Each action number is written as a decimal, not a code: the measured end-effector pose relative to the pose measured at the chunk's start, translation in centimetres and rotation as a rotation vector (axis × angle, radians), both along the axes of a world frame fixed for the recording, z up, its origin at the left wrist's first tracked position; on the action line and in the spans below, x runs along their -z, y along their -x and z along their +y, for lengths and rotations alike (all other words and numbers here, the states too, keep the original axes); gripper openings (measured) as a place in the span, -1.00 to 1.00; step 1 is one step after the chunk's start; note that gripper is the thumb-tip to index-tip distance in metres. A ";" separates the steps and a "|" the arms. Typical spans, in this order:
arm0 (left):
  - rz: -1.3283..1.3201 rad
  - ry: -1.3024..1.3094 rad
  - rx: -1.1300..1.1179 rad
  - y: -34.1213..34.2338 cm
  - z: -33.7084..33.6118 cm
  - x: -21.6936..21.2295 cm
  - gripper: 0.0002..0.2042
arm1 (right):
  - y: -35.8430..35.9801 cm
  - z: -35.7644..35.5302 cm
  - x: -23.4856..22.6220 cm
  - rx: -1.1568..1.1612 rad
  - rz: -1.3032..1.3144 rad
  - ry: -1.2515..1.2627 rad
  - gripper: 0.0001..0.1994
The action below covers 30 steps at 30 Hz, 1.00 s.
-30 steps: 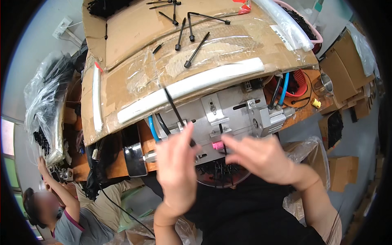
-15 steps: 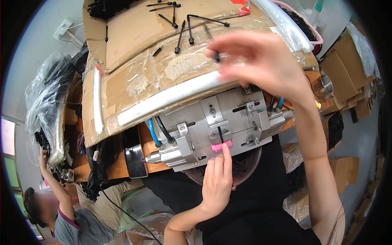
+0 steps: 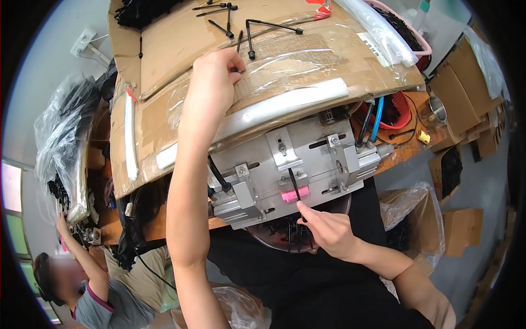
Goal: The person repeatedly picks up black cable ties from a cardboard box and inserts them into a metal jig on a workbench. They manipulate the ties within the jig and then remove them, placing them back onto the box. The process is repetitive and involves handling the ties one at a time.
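My left hand (image 3: 215, 71) reaches across the cardboard, fingertips closed on a thin black rod (image 3: 240, 41) whose thicker end shows under the fingers. Several similar black rods (image 3: 250, 41) with knobbed ends lie beyond it. Near my body, my right hand (image 3: 331, 233) pinches the near end of another black rod (image 3: 293, 180). That rod lies across a pink block (image 3: 296, 193) on a grey metal fixture (image 3: 267, 148), its far end at the central bracket. My right fingertips partly hide its near end.
White plastic-wrapped padding (image 3: 285, 104) lines the cardboard's (image 3: 307, 60) near edge. Hoses (image 3: 378, 118) run to the fixture. A dark basin (image 3: 344, 211) holding black rods sits below it. A red basket (image 3: 405, 112) and metal cup (image 3: 435, 108) stand right. A co-worker (image 3: 104, 296) sits lower left.
My left hand has moved from the fixture up to a rod on the cardboard. My right hand has come down from above the cardboard to the rod at the pink block.
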<state>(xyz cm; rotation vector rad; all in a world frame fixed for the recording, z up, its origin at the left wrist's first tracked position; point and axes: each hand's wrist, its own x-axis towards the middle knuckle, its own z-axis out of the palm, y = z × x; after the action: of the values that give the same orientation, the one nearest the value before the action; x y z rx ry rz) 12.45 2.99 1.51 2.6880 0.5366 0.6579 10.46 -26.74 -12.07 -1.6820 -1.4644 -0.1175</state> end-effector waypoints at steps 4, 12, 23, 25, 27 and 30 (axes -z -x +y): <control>-0.159 -0.019 0.013 3.1 -2.0 0.2 -0.73 | -0.2 0.3 -0.2 0.007 -0.039 0.044 -0.50; 0.035 -0.077 -0.111 14.3 -18.7 6.2 -0.31 | -10.4 8.0 -10.7 0.248 -0.388 -0.149 -0.61; 0.213 -0.051 -0.044 12.3 -21.4 9.9 -0.38 | -21.7 15.1 -14.3 0.228 -0.225 0.205 -0.76; 0.201 -0.103 0.002 12.3 -20.8 9.3 -0.34 | -21.4 12.7 -14.8 0.268 -0.199 0.178 -0.76; 0.187 -0.132 0.042 11.8 -19.1 7.3 -0.36 | -21.5 12.2 -14.7 0.265 -0.199 0.143 -0.76; -0.115 -0.295 0.053 6.0 -12.4 2.8 -0.48 | -22.4 12.3 -13.6 0.236 -0.262 0.119 -0.75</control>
<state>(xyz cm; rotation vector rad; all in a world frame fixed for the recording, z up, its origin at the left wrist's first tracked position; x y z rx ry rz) 6.45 -9.41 -1.29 2.8987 0.3601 0.9355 32.88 -14.48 1.57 -1.9929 -1.4787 -0.4003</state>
